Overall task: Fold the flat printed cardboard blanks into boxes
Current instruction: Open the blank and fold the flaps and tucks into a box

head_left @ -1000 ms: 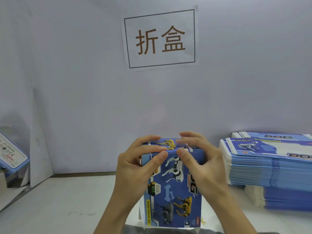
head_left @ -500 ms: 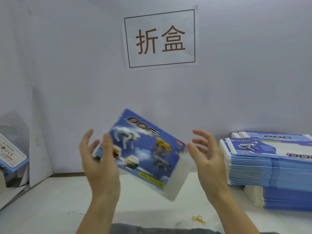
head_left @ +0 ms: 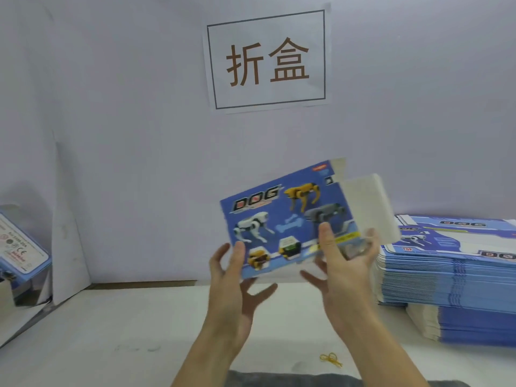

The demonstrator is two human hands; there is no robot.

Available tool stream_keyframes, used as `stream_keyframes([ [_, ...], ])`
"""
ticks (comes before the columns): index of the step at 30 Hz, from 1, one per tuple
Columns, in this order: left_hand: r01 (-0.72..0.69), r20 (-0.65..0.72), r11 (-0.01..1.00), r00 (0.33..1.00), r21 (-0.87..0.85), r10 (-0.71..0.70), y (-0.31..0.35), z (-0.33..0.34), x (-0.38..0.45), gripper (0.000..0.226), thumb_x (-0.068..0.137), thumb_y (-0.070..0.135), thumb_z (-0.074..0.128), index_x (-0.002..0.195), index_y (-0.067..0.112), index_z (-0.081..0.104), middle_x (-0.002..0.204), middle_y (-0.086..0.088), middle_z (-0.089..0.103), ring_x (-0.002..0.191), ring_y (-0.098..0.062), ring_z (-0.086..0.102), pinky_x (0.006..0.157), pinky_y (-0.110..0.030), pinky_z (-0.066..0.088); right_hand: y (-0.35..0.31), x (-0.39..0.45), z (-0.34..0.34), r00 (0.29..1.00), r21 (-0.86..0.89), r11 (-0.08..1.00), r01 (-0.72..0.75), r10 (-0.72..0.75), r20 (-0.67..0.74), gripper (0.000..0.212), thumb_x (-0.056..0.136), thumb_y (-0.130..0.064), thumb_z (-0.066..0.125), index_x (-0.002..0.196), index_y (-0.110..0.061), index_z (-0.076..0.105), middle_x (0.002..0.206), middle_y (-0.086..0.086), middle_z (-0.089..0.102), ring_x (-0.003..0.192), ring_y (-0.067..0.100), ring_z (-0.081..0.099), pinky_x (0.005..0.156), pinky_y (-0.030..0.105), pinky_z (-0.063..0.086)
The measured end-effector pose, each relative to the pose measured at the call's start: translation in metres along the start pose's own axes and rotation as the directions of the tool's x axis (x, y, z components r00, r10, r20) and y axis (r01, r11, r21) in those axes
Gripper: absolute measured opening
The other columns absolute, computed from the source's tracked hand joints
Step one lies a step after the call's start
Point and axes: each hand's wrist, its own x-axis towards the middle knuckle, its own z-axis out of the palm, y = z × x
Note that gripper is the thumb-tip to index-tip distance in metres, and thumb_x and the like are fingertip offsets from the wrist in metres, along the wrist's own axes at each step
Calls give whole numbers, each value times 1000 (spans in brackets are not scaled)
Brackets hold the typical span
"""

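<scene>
The blue printed box (head_left: 282, 219) is in the air above the worktop (head_left: 111, 331), tilted, its "DOG" face toward the camera and a white flap (head_left: 368, 208) open at its right end. The left hand (head_left: 231, 283) takes its lower left corner, thumb on the printed face and fingers spread underneath. The right hand (head_left: 343, 263) holds the lower right edge, thumb on the front, fingers curled behind. A stack of flat blanks (head_left: 452, 263) lies on the worktop at the right. Half a second earlier the box tilted the other way and the right hand was off it.
</scene>
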Motion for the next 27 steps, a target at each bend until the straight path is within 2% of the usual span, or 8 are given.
stream_keyframes([
  [2,32,67,982,997,185,-45,-1,-5,-2,78,61,48,91,125,36,49,112,-3,72,106,-27,68,83,-57,56,-11,5,-11,997,7,997,74,-73,-33,111,57,-46,84,147,-54,19,140,3,57,113,22,63,84,55,59],
  [4,-115,32,922,993,369,111,7,-10,-2,77,65,63,81,129,42,43,125,-2,62,117,-20,59,91,-48,48,-21,10,-23,996,-49,995,86,-85,20,110,55,-42,85,145,-57,24,135,3,64,106,22,68,75,45,57],
  [8,-378,159,794,925,476,344,32,-13,-4,71,70,76,69,131,57,38,136,9,54,129,-16,52,106,-43,42,-31,11,-34,941,-291,945,150,-46,336,115,51,-26,98,135,-72,34,137,-3,63,112,22,68,95,54,53],
  [12,-319,368,900,908,297,200,29,-3,-14,61,77,57,75,126,67,41,126,0,69,105,-34,71,81,-51,60,-20,2,-24,816,-416,879,232,57,575,99,65,-41,86,135,-76,27,142,-8,56,116,14,67,94,35,57],
  [17,-398,247,878,908,265,337,12,6,-17,70,67,47,74,129,55,41,113,-1,73,88,-34,75,69,-50,62,11,1,-17,821,-291,891,349,-141,554,79,83,-31,71,142,-62,30,134,-26,60,123,4,60,97,26,52],
  [21,-457,220,810,889,368,401,5,0,-11,52,66,54,73,114,38,59,98,-5,75,78,-31,75,65,-43,62,22,1,-14,822,-275,901,334,-136,553,53,86,-44,68,136,-44,50,127,-7,68,116,14,67,90,27,56],
  [24,-459,238,769,888,444,393,1,-6,-9,38,69,55,72,91,25,66,74,-7,71,62,-32,69,55,-36,57,24,0,-13,885,-281,924,259,-110,453,40,90,-59,58,119,-31,64,111,2,74,102,22,73,80,33,61],
  [27,-397,293,801,912,447,288,-4,-6,-13,35,79,52,64,83,17,58,75,-20,65,60,-36,65,53,-34,53,23,2,-12,951,-341,919,197,-95,294,48,100,-58,43,88,-21,71,87,8,75,84,26,74,71,37,60],
])
